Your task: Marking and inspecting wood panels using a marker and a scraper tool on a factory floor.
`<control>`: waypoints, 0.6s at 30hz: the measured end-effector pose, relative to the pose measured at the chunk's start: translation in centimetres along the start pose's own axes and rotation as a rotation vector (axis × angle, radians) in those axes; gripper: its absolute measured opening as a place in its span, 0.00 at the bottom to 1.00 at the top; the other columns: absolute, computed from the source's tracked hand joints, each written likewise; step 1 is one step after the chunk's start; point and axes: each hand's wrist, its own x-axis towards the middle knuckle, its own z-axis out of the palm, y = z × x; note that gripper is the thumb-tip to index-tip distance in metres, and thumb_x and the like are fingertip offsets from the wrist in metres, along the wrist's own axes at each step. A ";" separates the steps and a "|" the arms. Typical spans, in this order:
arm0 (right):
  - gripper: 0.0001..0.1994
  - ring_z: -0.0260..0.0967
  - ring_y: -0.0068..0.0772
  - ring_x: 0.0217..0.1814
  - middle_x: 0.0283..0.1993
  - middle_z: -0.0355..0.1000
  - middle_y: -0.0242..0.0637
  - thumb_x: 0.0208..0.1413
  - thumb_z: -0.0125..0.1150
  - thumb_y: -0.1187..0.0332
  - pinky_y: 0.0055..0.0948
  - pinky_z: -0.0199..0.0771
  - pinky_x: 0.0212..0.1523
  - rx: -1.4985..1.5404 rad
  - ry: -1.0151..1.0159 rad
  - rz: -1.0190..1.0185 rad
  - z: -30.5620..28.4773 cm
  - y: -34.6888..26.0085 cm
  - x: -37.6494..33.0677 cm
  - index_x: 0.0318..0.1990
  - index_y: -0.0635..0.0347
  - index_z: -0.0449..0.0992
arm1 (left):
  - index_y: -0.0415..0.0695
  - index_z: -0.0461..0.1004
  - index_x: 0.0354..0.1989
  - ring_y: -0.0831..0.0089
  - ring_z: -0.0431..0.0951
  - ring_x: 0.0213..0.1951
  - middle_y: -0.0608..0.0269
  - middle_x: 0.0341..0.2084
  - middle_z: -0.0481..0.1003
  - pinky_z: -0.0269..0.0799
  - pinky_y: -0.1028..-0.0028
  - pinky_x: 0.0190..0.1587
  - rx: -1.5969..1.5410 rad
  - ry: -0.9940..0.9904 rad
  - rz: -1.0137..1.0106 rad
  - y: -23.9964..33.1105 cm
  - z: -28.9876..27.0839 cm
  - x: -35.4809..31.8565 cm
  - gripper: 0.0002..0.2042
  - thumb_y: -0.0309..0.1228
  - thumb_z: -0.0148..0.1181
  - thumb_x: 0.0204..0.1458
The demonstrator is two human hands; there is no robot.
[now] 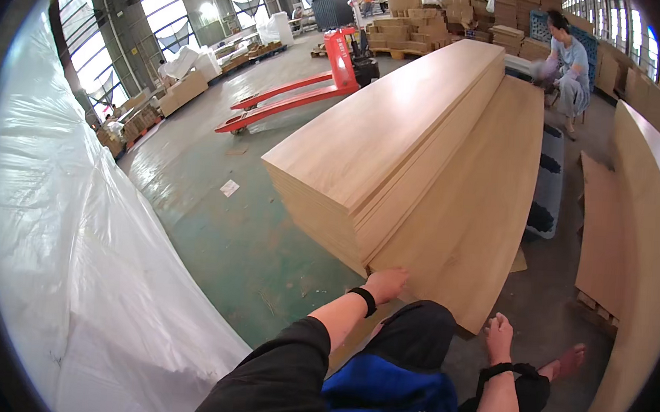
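Board [462, 214], wide and wood-coloured, lies flat at the centre right, its near end toward the person and its left side against a taller stack of boards [384, 126]. The left hand [386, 283] touches its near left corner, beside the foot of the stack; whether the fingers grip the edge cannot be told. The right hand [499, 337], fingers bent, is just beside the near right corner, and whether it touches the wood cannot be told either. Right of the board, a grey pallet [547, 193] shows on the floor [200, 221], and farther right are a brown sheet [602, 230] and a long upright panel [631, 285]. Clear plastic wrap [77, 266] drapes down the left side. Beyond the stack are a red pallet jack [339, 63] and piled cardboard boxes [424, 30]; a person [571, 66] in light clothes sits near the board's far end.
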 end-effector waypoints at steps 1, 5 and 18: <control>0.19 0.77 0.38 0.34 0.43 0.78 0.49 0.68 0.47 0.66 0.33 0.77 0.35 0.197 -0.029 0.200 -1.6 -0.6 -0.5 0.61 0.69 0.68 | 0.41 0.73 0.45 0.52 0.76 0.50 0.50 0.44 0.76 0.73 0.59 0.52 -0.057 -0.103 -0.062 0.4 -1.0 0.1 0.12 0.33 0.53 0.57; 0.22 0.71 0.24 0.26 0.40 0.77 0.42 0.67 0.50 0.64 0.26 0.71 0.26 0.206 0.057 0.140 -10.6 -4.1 -1.8 0.63 0.68 0.65 | 0.43 0.76 0.45 0.51 0.79 0.44 0.50 0.37 0.79 0.74 0.57 0.48 -0.024 -0.175 -0.064 2.7 -7.1 0.7 0.12 0.36 0.54 0.57; 0.13 0.57 0.17 0.19 0.23 0.61 0.23 0.64 0.50 0.53 0.20 0.55 0.17 -0.003 0.591 0.121 -50.8 4.7 -15.4 0.34 0.51 0.71 | 0.40 0.75 0.51 0.56 0.80 0.41 0.51 0.38 0.80 0.75 0.64 0.45 -0.395 0.281 0.386 15.3 -27.4 -0.4 0.14 0.34 0.56 0.61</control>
